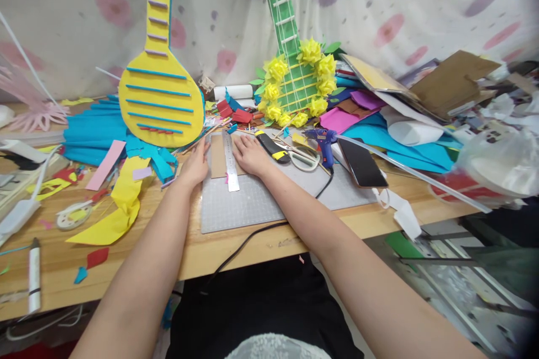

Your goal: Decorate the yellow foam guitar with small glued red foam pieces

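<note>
The wooden table [63, 258] carries a grey cutting mat [252, 202]. A brown cardboard piece [219, 157] lies at the mat's far edge, with a steel ruler [231, 162] across it. The left hand [196, 165] rests flat, fingers spread, touching the cardboard's left edge. The right hand [251, 156] presses flat on its right side, gripping nothing.

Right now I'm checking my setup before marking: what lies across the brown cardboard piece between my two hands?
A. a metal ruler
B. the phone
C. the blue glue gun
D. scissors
A. The metal ruler lies lengthwise over the brown cardboard piece on the grey cutting mat, with the left hand and right hand flat on either side.
</note>
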Demonstrator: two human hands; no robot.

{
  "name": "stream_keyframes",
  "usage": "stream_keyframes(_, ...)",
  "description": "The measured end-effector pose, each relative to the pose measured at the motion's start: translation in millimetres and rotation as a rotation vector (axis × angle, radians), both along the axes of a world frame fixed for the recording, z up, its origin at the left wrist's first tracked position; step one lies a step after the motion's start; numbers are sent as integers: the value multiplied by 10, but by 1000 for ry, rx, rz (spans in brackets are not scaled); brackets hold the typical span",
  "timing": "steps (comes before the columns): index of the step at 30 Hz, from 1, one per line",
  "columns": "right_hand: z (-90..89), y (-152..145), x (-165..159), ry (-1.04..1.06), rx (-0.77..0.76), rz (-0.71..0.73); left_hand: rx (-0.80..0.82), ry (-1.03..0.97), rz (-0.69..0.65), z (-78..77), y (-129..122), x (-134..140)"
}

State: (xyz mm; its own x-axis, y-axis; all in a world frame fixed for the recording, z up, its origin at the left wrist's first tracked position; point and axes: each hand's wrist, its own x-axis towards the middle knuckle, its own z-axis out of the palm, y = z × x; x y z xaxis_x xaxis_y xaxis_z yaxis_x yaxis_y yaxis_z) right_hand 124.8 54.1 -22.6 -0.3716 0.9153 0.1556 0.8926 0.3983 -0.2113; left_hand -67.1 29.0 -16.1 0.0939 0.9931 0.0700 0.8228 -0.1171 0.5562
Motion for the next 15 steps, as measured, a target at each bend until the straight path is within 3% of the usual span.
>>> stream_keyframes(15, -9, -9, -18, -8, 8, -11, 13, -91, -26, -4, -3, 16)
